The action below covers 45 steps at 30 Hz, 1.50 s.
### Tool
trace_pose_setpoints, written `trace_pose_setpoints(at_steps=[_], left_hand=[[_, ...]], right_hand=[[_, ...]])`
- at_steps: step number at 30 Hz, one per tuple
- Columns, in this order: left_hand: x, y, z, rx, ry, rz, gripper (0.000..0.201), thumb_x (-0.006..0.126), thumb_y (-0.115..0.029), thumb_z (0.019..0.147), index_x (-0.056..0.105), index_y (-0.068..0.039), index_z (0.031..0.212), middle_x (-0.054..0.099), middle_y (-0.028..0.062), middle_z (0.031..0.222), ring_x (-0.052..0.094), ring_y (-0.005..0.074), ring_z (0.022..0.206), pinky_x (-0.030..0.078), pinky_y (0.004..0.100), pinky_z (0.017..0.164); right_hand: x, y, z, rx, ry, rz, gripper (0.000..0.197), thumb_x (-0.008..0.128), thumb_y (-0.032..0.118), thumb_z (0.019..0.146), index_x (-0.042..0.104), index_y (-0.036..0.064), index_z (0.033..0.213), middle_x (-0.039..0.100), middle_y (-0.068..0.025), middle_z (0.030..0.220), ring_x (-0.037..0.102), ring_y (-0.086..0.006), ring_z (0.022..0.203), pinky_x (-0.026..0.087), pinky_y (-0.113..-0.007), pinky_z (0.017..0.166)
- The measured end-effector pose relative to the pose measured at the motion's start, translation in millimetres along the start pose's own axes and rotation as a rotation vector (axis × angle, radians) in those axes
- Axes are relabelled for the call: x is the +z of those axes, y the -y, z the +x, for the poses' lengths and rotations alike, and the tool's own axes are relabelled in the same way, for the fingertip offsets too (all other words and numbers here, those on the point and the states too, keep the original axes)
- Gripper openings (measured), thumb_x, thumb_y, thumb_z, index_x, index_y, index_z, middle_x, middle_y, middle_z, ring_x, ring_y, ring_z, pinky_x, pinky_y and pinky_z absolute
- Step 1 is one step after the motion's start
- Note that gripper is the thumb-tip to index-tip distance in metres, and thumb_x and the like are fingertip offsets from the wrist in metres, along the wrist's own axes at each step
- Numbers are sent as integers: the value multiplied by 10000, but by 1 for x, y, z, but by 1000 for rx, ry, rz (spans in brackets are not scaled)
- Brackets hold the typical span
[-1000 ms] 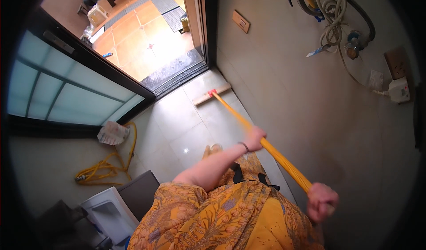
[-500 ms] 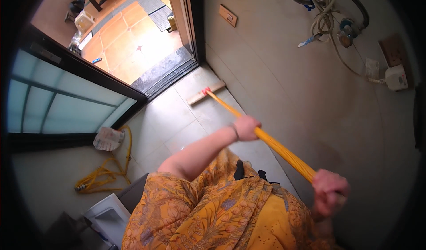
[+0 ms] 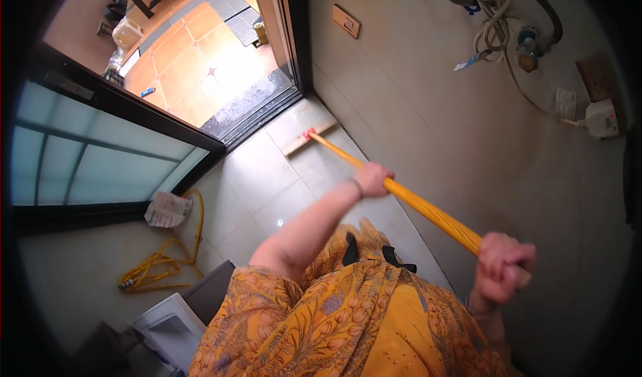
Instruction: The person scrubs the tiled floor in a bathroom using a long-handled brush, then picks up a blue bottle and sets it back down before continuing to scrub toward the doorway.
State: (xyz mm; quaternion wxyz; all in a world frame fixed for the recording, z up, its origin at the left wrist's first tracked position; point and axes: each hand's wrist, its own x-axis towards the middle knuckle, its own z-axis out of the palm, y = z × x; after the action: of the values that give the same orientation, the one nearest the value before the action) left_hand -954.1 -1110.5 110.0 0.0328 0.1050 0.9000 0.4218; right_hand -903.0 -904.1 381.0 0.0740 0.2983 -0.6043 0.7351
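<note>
A push broom (image 3: 435,216) slants across the view, with a long yellow ribbed handle. Its pale, wide, flat head (image 3: 297,144) has a red joint and rests on the light floor tiles near the doorway; its underside is hidden. My left hand (image 3: 373,179) is closed around the handle partway down. Higher up, close to the handle's end, my right hand (image 3: 505,267) is wrapped round it too, and a bit of the tip pokes out past the fist.
The wall (image 3: 414,109) runs along the right, with a socket and plug (image 3: 602,118), looped cords and a valve (image 3: 528,49). An open glass-paned door (image 3: 114,170) stands left. Below it lie a yellow hose (image 3: 157,267) and a white basin (image 3: 170,330). Past the threshold (image 3: 257,119) is an orange-tiled floor (image 3: 180,69).
The broom's head stays at almost the same spot by the doorway. My right hand has risen slightly in the view, and both hands keep their hold.
</note>
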Motion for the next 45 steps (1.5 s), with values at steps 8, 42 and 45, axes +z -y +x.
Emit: trace_pose_setpoints(at_steps=[8, 42, 45], left_hand=[[-47, 103, 18, -128, -251, 105, 204, 715, -125, 668, 583, -73, 814, 610, 151, 838, 576, 359, 860, 485, 409, 770], [-69, 171, -265, -576, -499, 83, 87, 680, -120, 673, 601, -83, 671, 629, 107, 789, 597, 301, 806, 482, 378, 723], [-63, 172, -276, -592, -496, 75, 65, 673, -80, 672, 608, -88, 673, 640, 84, 846, 593, 293, 874, 471, 379, 782]], right_hand=[[43, -90, 4, 24, 103, 67, 171, 416, -85, 738, 515, 12, 840, 466, -36, 552, 434, -131, 492, 417, -295, 510], [157, -112, 17, 299, 771, 456, 209, 446, -122, 676, 596, -8, 768, 587, -102, 669, 536, -177, 568, 417, -264, 509], [160, -109, 8, 237, 775, 442, 215, 459, -113, 679, 616, -2, 774, 597, -97, 684, 545, -194, 578, 426, -274, 516]])
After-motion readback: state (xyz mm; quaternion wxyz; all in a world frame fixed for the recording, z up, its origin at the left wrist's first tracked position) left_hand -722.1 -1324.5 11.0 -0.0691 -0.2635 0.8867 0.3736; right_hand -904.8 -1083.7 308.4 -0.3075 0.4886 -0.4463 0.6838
